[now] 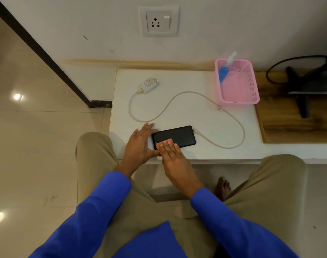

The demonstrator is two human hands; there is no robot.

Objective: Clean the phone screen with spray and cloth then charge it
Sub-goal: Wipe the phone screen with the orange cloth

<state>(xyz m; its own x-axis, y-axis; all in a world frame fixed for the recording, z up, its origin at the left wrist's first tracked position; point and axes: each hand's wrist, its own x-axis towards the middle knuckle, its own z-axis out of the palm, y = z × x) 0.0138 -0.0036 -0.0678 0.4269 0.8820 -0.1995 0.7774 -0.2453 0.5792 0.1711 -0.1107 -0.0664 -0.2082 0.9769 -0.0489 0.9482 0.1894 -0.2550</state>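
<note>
Blue sleeves (95, 216) and khaki trousers (95, 153) closest to cam, person seated facing a low white tabletop (186, 84). Black slab smartphone (174, 135) lies flat, screen up, near the front edge of the top, w/ its left end by the hands. Left hand (140, 144) w/ fingers straight and spread braces the phone's left end, thumb along the near edge; not curled round it. Right hand (172, 155) presses flat, fingers straight and together, on a small orange cleaning cloth (163, 144) that sits on the screen's near-left part. Looks like the wipe step, mid-task; charging not done.

White charging cable (166, 107) loops across the top; its end lies at the phone's right end, can't tell if it's plugged in. White wall adapter (149, 84) lies loose on the top, well apart from the white wall socket w/ switch (159, 22) above. Pink perforated plastic basket (237, 82) at back right holds a blue spray bottle w/ clear cap (225, 71), leaning on the rim.

Handling, est.: phone is stiff, smooth glass, probably slippery when damp, fragile if dropped; best held by the long side edges, not the screen. Cloth is soft, limp, light; flat-finger pressure works. Cable is floppy; take it by the plug end.
</note>
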